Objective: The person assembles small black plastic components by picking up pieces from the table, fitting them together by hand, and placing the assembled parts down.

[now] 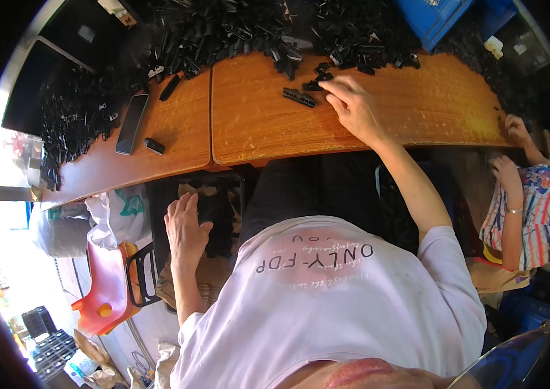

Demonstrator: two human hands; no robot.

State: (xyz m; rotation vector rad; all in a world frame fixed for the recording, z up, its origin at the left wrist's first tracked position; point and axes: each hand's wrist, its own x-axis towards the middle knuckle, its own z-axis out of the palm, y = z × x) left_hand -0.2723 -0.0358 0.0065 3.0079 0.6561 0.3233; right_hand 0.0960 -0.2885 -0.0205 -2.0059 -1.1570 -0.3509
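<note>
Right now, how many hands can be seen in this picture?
4: the person's right hand over the table, near small black parts; the left hand, this side of the table; the co-worker's upper hand and lower hand, far right.

Heaped black parts (242, 32) on a wooden table (430, 113) show a workshop.

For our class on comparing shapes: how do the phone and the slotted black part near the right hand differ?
Size: the phone looks larger; the slotted part is smaller.
Surface: the phone has a smooth face, while the slotted part shows openings along its length.
Pose: the phone's far end leans right, whereas the slotted part's far end leans left.
Both are dark, elongated and lie on the wooden table.
</note>
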